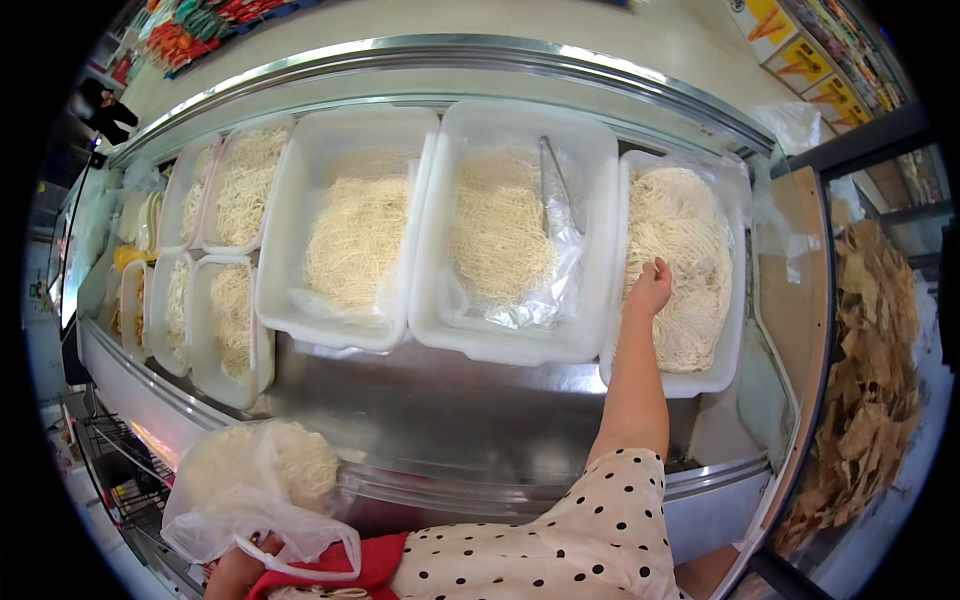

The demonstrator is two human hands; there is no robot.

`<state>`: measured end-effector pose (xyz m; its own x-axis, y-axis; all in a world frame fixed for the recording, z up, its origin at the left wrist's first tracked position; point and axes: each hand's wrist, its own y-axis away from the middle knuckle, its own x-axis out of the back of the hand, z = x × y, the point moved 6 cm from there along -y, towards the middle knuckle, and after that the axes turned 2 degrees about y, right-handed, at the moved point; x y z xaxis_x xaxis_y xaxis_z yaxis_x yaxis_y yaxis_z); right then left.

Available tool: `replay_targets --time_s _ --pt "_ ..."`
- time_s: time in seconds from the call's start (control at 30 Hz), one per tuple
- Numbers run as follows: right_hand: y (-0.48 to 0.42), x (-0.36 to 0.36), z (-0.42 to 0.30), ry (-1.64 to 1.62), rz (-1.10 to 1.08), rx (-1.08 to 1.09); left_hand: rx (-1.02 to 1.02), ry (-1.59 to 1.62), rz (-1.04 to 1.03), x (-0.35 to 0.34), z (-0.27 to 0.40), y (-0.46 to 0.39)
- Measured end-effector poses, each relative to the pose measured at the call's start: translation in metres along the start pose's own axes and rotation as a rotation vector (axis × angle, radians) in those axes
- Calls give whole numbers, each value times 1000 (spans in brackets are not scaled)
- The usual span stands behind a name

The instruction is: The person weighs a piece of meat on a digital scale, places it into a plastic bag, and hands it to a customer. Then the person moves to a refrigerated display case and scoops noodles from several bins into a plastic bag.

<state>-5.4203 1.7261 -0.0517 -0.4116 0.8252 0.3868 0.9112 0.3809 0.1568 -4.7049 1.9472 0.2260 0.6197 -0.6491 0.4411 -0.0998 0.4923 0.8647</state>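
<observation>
My right hand [649, 287] reaches over a white plastic tub [733, 352] heaped with pale noodles [686, 247], its fingers curled close together at the left part of the heap. Whether noodles are between the fingertips cannot be made out. At the lower left, my left hand [262, 546] holds a translucent plastic bag [247, 487] by its handles. Pale noodles [304, 461] show inside the bag. A neighbouring white tub [450, 315] contains thin noodles [499, 232], a clear plastic sheet and metal tongs [555, 176].
Another large white tub [277, 292] and several smaller tubs [217, 382] of noodles stand to the left. The metal case edge [450, 480] runs before me. A dark frame with brown dried sheets [862, 375] is at right. A person [105, 109] stands far off, upper left.
</observation>
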Motion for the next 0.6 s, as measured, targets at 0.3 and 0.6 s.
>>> replay_targets --time_s 0.3,0.6 --pt "75 -155 -2 579 -568 555 -99 -518 -69 -3 22 3" --pt "61 -227 24 971 -706 312 132 -44 -99 5 2 13"
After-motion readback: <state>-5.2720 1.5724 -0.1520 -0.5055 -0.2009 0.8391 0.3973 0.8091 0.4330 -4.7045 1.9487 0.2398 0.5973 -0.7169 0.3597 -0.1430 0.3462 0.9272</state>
